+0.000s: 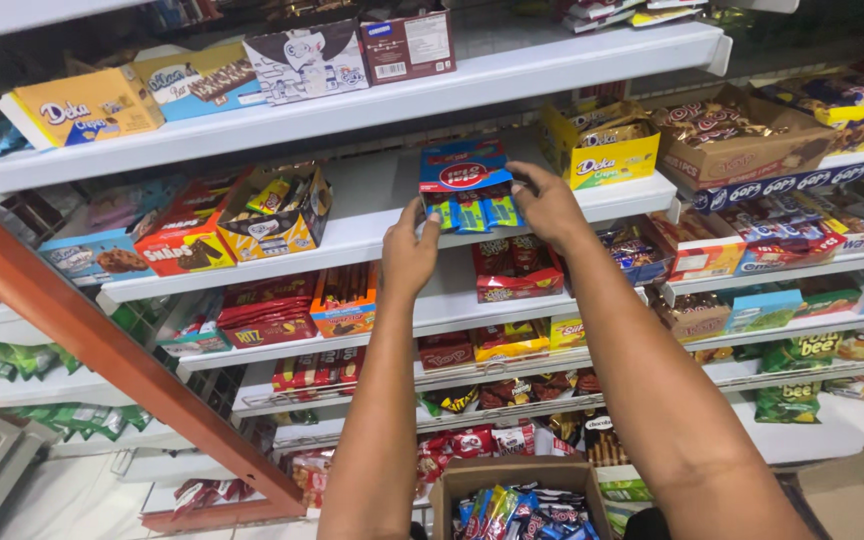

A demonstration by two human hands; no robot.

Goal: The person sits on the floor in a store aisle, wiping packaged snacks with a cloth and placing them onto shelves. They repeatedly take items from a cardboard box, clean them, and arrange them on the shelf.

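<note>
White shop shelving fills the frame in stepped tiers, packed with bright snack cartons, and a red-brown diagonal beam cuts across the lower left. At bottom centre sits an open cardboard carton full of blue wrapped snack packs. Both your arms reach up from the bottom edge to the middle of the frame. There, just above centre on the second shelf, stands a blue and red display box with blue packets showing along its front. Your left hand curls loosely against the box's lower left corner, and your right hand grips its right side, fingers closed around the edge. You seem to be seating this box on the shelf; the next move likely calls for a level push backward. To its left is a bare stretch of shelf before the brown and yellow box; to its right the yellow box stands near, so room is tighter there. The shelf lip runs directly under the box front.
</note>
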